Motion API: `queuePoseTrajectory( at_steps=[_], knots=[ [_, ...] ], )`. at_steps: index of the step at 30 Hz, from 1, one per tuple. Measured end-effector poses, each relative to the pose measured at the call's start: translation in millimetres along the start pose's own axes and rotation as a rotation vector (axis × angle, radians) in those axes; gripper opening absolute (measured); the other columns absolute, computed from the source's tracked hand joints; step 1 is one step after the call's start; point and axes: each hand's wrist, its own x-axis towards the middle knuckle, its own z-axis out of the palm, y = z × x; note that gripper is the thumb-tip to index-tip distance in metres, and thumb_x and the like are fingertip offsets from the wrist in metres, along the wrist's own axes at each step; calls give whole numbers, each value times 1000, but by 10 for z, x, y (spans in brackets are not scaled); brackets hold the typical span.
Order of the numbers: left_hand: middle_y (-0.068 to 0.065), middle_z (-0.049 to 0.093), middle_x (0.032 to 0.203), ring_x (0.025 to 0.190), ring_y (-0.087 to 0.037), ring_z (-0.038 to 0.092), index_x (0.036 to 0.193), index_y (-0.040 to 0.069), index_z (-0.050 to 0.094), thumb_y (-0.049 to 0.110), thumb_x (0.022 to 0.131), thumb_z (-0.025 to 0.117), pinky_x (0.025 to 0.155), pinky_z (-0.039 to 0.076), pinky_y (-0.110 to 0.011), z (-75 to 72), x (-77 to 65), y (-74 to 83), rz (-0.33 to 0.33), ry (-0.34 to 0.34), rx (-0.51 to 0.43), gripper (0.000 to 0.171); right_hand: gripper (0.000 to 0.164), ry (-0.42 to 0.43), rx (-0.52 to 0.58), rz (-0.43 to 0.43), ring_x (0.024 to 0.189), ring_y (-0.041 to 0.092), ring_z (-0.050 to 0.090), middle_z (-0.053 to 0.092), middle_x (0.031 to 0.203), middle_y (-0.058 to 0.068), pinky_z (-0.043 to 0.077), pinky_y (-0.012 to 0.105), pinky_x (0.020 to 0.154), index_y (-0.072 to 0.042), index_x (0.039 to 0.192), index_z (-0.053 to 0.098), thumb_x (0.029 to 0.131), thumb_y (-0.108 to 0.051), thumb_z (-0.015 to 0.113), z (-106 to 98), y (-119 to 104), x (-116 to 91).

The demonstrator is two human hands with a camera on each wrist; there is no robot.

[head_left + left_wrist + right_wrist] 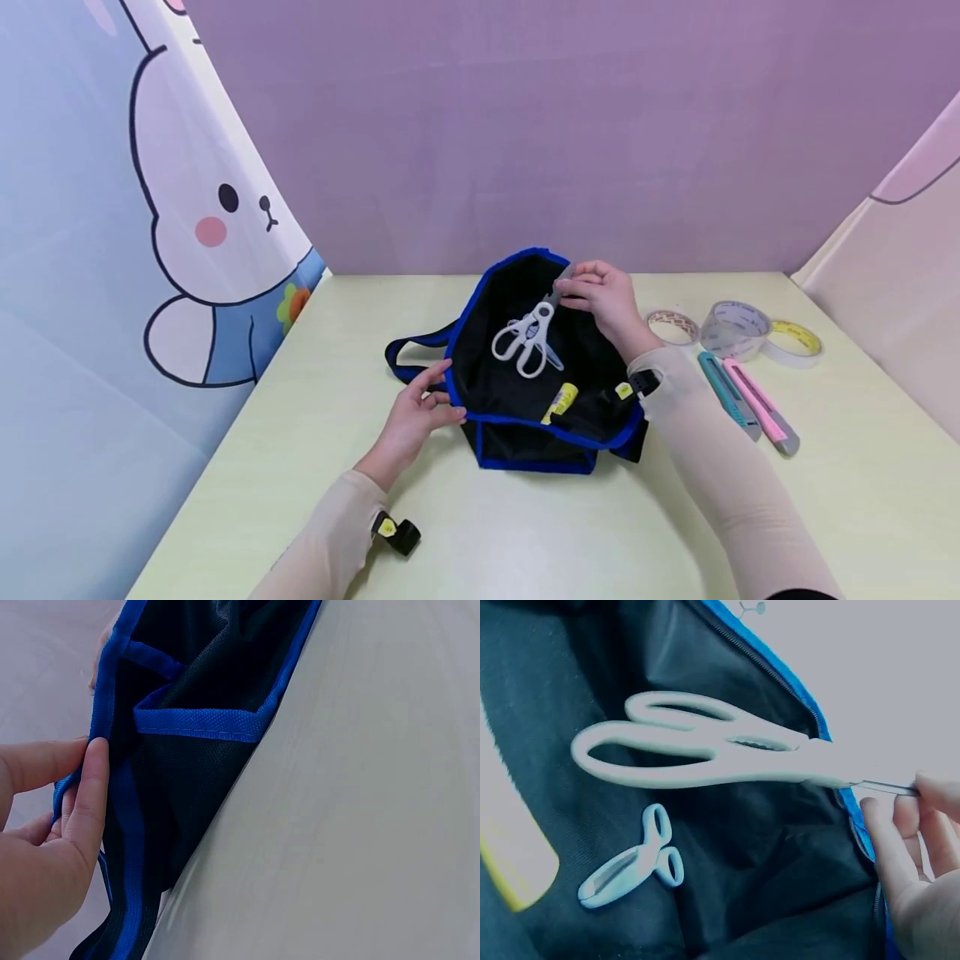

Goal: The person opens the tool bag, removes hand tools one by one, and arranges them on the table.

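Observation:
A black bag with blue trim [528, 450] stands with its mouth spread wide. My left hand [411, 421] pinches the left side of its blue edge between thumb and fingers, seen closely in the left wrist view. Above the bag's opening, my right hand [609, 304] holds white-handled scissors [705, 754] by the blade end, handles pointing down into the bag. Inside, small pale-blue safety scissors [626, 866] lie on the black fabric, partly behind the white handles in the head view. A yellow and white tube [560, 402], perhaps a glue stick, lies near the front rim.
Right of the bag, a teal utility knife [727, 396] and a pink utility knife [761, 406] lie side by side. Behind them sit a clear tape roll [731, 333] and two other tape rolls. The bag's strap [405, 342] loops out to the left.

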Motion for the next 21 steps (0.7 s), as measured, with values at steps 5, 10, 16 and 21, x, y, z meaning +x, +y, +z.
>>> queuePoseTrajectory(
  at_steps=[5, 10, 16, 21],
  knots=[
    [-14, 34, 127, 84, -12, 60, 151, -1, 35, -22, 85, 59, 77, 59, -29, 8, 3, -3, 0, 0, 1, 73, 30, 29, 105, -6, 71, 13, 70, 73, 76, 1, 61, 32, 61, -10, 80, 68, 92, 16, 58, 14, -81, -10],
    [-15, 34, 128, 83, -13, 61, 152, -1, 34, -21, 86, 58, 78, 59, -29, -1, -4, 3, -2, -2, 2, 73, 31, 49, 119, -34, 68, 13, 67, 73, 76, 1, 61, 31, 59, -10, 80, 70, 91, 16, 58, 14, -205, -7],
    [-15, 33, 129, 81, -13, 62, 152, 0, 34, -21, 86, 58, 78, 59, -30, -2, -15, 19, -6, 2, 2, 73, 32, 11, 91, -3, 68, 13, 67, 73, 76, 2, 60, 28, 56, -9, 81, 71, 93, 15, 55, -58, -377, -47],
    [-14, 34, 128, 82, -14, 61, 152, 2, 36, -22, 86, 59, 78, 60, -31, -5, -12, 23, -16, 13, 2, 74, 30, -23, 30, 22, 67, 13, 68, 73, 76, 2, 59, 27, 55, -9, 81, 70, 94, 13, 56, -134, -498, -94]
  ],
)
